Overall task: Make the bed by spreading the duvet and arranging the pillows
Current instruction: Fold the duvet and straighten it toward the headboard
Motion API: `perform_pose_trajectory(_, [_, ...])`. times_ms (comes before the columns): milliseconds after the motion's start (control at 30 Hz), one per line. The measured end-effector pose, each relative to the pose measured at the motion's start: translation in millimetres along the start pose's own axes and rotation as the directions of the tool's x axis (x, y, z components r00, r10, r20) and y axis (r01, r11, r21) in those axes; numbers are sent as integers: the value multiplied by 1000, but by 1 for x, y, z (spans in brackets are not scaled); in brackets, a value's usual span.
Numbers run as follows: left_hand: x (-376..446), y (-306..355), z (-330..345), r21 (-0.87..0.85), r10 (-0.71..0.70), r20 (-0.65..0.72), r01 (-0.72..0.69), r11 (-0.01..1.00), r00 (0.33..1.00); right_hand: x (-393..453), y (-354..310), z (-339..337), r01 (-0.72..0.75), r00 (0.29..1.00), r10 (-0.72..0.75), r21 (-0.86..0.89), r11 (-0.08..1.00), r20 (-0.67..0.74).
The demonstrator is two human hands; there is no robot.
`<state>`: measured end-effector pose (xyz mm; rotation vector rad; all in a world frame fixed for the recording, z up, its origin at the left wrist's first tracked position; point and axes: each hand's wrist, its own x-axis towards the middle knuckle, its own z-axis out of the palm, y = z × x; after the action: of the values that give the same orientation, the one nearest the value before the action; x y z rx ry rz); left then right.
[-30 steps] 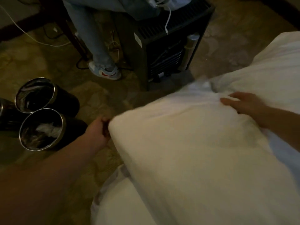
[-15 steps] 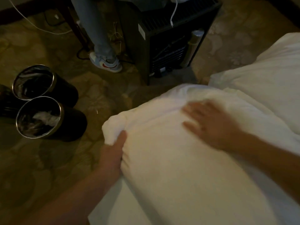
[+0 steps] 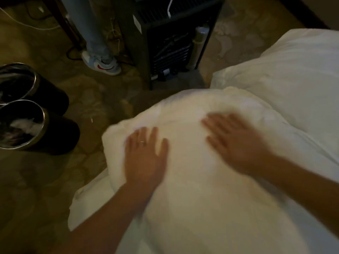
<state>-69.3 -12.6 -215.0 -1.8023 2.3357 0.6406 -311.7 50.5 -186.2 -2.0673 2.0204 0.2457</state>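
A plump white pillow (image 3: 192, 189) lies at the bed's near corner, on top of white bedding (image 3: 88, 204) that hangs over the edge. My left hand (image 3: 145, 158) lies flat on the pillow's left part, fingers straight, with a ring on one finger. My right hand (image 3: 236, 142) rests flat on the pillow further right and is blurred by motion. A second white pillow or folded duvet (image 3: 286, 88) sits behind, at the upper right.
Two dark round bins (image 3: 60, 132) with metal rims stand on the patterned carpet at the left. A black appliance (image 3: 165, 43) stands beyond the bed corner. Another person's jeans leg and sneaker (image 3: 100, 63) are beside it, with cables on the floor.
My left hand let go of the pillow's corner and now lies flat on top. My right hand slid left across the pillow. The pillow settled lower on the bed.
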Motion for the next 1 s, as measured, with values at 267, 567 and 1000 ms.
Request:
perform_pose_trajectory(267, [-49,9,-19,-255,-129,-233,68,965,964,6,-16,-36,-168,958,217,248,954,-186])
perform_pose_trajectory(567, [-78,32,32,-46,76,-184,-85,995,980,-60,89,-14,-324,939,310,-79,943,-146])
perform_pose_trajectory(1000, [-191,14,43,-144,-323,-273,294,945,906,-100,42,-17,-123,972,99,-99,988,-214])
